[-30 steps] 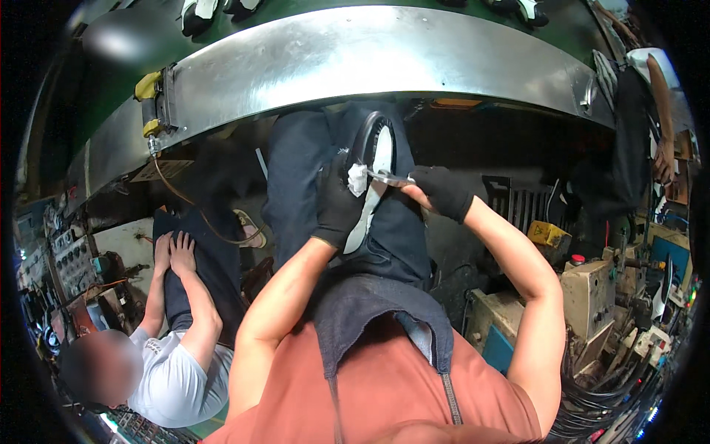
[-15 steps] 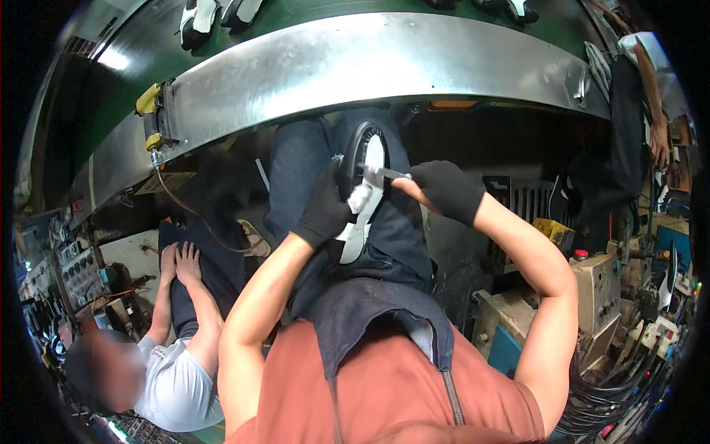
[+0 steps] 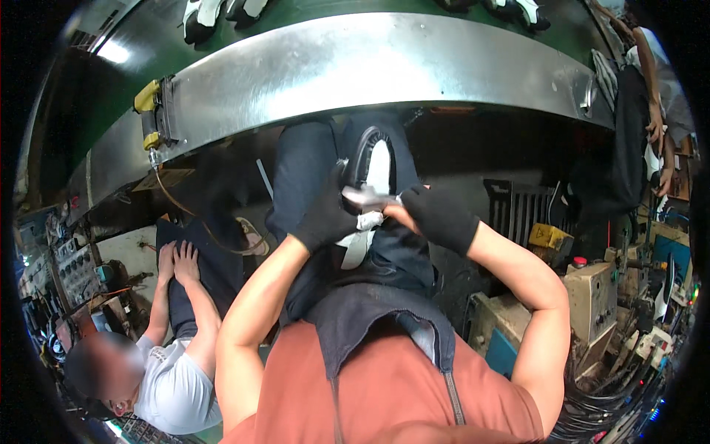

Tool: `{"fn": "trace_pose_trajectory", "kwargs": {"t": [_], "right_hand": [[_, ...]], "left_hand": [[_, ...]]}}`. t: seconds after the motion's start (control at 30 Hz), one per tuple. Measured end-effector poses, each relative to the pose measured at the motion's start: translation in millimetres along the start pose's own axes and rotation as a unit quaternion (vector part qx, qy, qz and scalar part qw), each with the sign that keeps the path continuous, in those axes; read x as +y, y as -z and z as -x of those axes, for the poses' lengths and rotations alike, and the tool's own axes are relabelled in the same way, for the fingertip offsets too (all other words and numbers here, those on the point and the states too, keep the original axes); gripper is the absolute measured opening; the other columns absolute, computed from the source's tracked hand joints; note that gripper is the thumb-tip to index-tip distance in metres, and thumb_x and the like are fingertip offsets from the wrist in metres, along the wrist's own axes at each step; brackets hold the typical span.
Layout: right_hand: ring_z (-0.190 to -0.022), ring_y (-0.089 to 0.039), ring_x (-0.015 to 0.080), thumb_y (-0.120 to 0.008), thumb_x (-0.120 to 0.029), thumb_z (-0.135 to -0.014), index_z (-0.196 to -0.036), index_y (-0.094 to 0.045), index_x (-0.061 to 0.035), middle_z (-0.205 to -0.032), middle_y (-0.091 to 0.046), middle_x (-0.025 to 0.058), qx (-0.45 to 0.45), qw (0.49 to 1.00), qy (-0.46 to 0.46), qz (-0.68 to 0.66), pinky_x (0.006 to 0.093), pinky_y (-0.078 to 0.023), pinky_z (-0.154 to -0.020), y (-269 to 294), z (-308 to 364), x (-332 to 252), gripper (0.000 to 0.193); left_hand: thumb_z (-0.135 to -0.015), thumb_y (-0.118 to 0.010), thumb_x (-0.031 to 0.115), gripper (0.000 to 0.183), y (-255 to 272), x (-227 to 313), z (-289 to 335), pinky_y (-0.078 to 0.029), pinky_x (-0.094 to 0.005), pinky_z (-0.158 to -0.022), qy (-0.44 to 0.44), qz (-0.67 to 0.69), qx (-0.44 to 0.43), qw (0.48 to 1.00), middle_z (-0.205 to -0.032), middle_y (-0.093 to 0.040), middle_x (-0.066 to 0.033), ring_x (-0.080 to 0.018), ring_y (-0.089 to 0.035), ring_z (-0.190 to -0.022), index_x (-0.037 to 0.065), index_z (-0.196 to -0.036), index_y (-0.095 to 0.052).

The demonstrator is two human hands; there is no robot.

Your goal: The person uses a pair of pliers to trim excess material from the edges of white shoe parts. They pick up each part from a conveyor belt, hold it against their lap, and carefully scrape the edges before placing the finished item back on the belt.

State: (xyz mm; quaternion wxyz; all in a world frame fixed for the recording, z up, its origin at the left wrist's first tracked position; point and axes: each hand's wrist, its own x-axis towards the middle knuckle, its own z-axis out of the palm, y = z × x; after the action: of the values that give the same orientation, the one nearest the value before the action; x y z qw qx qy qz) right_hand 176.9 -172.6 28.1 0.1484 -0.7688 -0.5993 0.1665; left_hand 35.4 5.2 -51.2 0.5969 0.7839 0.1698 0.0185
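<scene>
A black shoe upper with a white underside (image 3: 379, 164) rests sole up across my lap, toe pointing away from me. My left hand (image 3: 327, 214), in a black glove, grips its left side. Something white and wrapped (image 3: 369, 220) shows at that thumb. My right hand (image 3: 441, 214), gloved with bare fingertips showing, is closed around a silver metal hand tool (image 3: 362, 197). Its head lies over the middle of the shoe, just above the left thumb. Motion blur hides the tool's exact kind. My fingers cover part of the shoe's sides.
A metal bench edge (image 3: 355, 63) curves ahead, with a green surface and several shoes (image 3: 201, 18) beyond. A yellow tool (image 3: 149, 115) with a hose hangs at its left. A seated person (image 3: 174, 377) is at my left. Machine boxes (image 3: 592, 296) and cables stand at right.
My right hand has moved slightly left and toward me, bringing the tool's head closer to my left thumb. The shoe's underside is turned a little more upward.
</scene>
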Motion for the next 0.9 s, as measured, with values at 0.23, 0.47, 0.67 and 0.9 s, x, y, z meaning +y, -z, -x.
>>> {"fn": "trace_pose_trajectory", "kwargs": {"t": [0.23, 0.47, 0.67, 0.9], "right_hand": [[-0.060, -0.061, 0.0287, -0.058, -0.044, -0.085, -0.068, -0.058, -0.0056, -0.067, -0.058, 0.0136, 0.032, 0.997, 0.049, -0.056, 0.0386, -0.050, -0.056, -9, 14, 7, 0.042], [-0.057, -0.056, 0.0231, -0.041, -0.041, -0.097, -0.088, -0.059, -0.0018, -0.063, -0.057, 0.0126, 0.002, 0.887, -0.293, -0.357, 0.0357, -0.046, -0.059, -50, 46, 26, 0.044], [-0.066, -0.058, 0.0186, -0.013, -0.065, -0.092, -0.112, -0.053, 0.0011, -0.069, -0.061, 0.0112, 0.076, 0.708, -0.479, -0.513, 0.0325, -0.047, -0.069, -100, 88, 5, 0.080], [-0.056, -0.063, 0.0225, -0.028, -0.065, -0.091, -0.089, -0.057, 0.0048, -0.064, -0.061, 0.0150, 0.133, 0.652, -0.518, -0.537, 0.0326, -0.051, -0.058, -120, 61, 0, 0.075]], "left_hand": [[-0.056, -0.085, 0.041, 0.109, 8, 10, 5, -0.028, -0.0411, -0.107, -0.063, -0.058, 0.001, 0.996, -0.134, -0.036, -0.0244, -0.0354, -0.035, -0.128, -0.004, -0.136, -0.028], [-0.061, -0.082, 0.040, 0.101, 3, 30, 11, -0.032, -0.0435, -0.103, -0.045, -0.076, 0.036, 0.995, -0.131, -0.039, -0.0262, -0.0396, -0.038, -0.124, -0.004, -0.135, -0.029], [-0.060, -0.084, 0.030, 0.105, 10, 75, 11, -0.032, -0.0413, -0.104, -0.048, 0.064, 0.113, 0.990, -0.133, -0.040, -0.0190, -0.0331, -0.038, -0.126, 0.001, -0.140, -0.023], [-0.068, -0.079, 0.020, 0.087, 125, 144, -206, -0.043, -0.0332, -0.092, -0.102, 0.079, 0.093, 0.987, -0.118, -0.054, -0.0155, -0.0241, -0.053, -0.104, -0.001, -0.136, -0.029]]}}
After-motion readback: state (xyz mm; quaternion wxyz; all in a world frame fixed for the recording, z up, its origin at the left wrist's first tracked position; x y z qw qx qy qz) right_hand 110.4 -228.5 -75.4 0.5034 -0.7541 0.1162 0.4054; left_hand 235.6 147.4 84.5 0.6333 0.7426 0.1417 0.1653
